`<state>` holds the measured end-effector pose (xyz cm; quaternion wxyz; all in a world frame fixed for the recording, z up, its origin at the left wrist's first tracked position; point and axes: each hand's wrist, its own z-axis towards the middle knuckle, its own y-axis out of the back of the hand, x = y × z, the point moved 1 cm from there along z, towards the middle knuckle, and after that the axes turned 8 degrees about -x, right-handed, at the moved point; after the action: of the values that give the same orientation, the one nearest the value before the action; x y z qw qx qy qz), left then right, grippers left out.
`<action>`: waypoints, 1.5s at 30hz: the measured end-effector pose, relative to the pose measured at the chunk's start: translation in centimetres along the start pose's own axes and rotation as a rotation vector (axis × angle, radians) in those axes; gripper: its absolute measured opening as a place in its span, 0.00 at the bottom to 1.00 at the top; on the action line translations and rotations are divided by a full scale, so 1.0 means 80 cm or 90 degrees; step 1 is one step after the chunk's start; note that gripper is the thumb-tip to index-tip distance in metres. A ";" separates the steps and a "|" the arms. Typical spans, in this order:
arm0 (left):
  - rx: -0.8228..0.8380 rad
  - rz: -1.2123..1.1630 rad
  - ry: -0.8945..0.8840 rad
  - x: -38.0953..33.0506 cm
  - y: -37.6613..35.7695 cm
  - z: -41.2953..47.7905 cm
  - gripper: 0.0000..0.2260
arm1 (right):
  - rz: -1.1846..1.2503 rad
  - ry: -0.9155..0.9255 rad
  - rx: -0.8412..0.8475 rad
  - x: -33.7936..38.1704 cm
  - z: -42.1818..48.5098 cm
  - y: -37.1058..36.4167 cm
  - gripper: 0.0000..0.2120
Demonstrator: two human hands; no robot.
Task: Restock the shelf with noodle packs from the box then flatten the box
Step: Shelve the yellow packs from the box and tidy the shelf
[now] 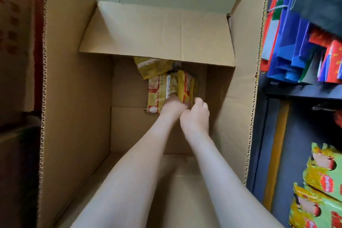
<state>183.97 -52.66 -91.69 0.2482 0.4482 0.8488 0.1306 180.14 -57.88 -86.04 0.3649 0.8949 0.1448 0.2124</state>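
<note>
Head view: both forearms stretched down into box (pixel 74 116).
Left hand (pixel 171 106): blurred, atop noodle packs (pixel 172 87) on box floor; grasp indiscernible.
Right hand (pixel 196 114): fingers curled, just beside packs; hold unclear.

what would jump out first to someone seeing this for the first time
A big open cardboard box fills the middle of the view, with two bare arms reaching deep into it. The left hand and right hand meet at the few yellow-and-red noodle packs left on its floor. At the right edge, a dark shelf holds bright blue and red bags above and green-and-yellow packs lower down.
</note>
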 end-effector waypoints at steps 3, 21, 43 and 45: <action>-0.020 0.014 0.006 -0.013 -0.004 -0.011 0.09 | 0.002 0.021 -0.008 -0.006 -0.007 0.014 0.24; -0.230 0.122 -0.232 -0.183 0.238 -0.483 0.10 | 0.215 -0.026 0.044 0.170 -0.272 0.396 0.19; 0.071 -0.044 -0.645 -0.332 0.236 -0.705 0.19 | 0.700 -0.115 -0.320 0.021 -0.482 0.690 0.09; 0.059 -0.043 -0.625 -0.346 0.221 -0.721 0.19 | 0.719 -0.117 -0.358 0.012 -0.488 0.703 0.18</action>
<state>178.38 -65.52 -26.80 0.6026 0.4399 0.6506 -0.1419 167.86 -73.33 -20.46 0.4286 0.7180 -0.4422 0.3244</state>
